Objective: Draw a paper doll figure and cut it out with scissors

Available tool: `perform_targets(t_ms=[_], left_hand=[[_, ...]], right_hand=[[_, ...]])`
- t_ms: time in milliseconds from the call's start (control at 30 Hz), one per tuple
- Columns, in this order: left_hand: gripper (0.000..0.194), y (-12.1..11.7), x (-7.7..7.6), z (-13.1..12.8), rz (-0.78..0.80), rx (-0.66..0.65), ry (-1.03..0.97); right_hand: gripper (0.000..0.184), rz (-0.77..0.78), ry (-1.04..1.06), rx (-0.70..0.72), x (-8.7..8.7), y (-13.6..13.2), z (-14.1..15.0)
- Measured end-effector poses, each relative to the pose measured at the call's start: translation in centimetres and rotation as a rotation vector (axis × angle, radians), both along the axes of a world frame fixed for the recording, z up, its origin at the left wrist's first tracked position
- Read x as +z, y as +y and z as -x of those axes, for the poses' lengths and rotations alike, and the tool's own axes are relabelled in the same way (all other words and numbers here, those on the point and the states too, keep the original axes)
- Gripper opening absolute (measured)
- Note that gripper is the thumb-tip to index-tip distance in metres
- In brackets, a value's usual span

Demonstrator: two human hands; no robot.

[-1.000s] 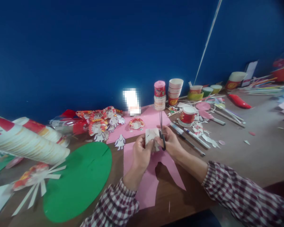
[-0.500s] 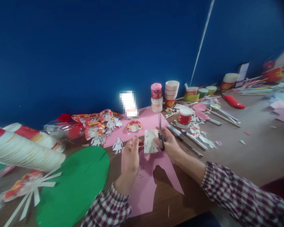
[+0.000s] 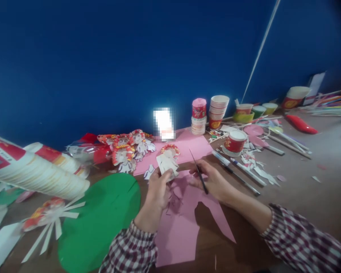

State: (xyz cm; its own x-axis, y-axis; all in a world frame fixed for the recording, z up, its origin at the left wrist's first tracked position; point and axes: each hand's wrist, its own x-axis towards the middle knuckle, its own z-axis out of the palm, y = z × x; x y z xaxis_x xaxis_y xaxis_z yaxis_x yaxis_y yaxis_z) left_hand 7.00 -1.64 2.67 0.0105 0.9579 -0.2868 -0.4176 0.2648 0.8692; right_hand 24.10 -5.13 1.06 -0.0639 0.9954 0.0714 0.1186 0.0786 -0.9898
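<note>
My left hand point(image 3: 157, 191) is closed on a small pale paper piece point(image 3: 166, 163) with drawn outlines, held up over the table. My right hand point(image 3: 213, 181) grips black scissors point(image 3: 199, 174); the blades point up and left, just right of the paper and apart from it. Under both hands lies a cut pink paper sheet point(image 3: 184, 223) with thin paper trimmings on it. Both sleeves are checked red and white.
A green paper disc point(image 3: 102, 220) lies at the left, beside a long stack of paper cups point(image 3: 31, 174) on its side. Paper figures point(image 3: 127, 149) sit behind on another pink sheet point(image 3: 187, 146). Pens point(image 3: 238, 168), cups point(image 3: 218, 110) and scraps crowd the right.
The paper piece went from my right hand's side to my left hand, which now holds it alone and further left. The scissors came away from it and tilted.
</note>
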Motion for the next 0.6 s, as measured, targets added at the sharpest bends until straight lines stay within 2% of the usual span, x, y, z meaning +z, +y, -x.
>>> perform_targets(t_ms=[133, 267, 400, 600], left_hand=[[0.035, 0.22, 0.66, 0.72, 0.007, 0.020, -0.034], [0.035, 0.28, 0.67, 0.70, 0.030, 0.056, -0.051], [0.035, 0.39, 0.52, 0.50, 0.018, 0.074, -0.058], [0.035, 0.19, 0.59, 0.36, 0.057, 0.079, -0.066]], right_hand=[[0.064, 0.045, -0.141, 0.160, 0.15, -0.58, 0.20], [0.061, 0.036, -0.196, 0.140, 0.44, -0.89, 0.49], [0.051, 0.092, -0.139, 0.080, 0.53, -0.82, 0.61], [0.035, 0.245, 0.036, 0.136, 0.33, -0.88, 0.98]])
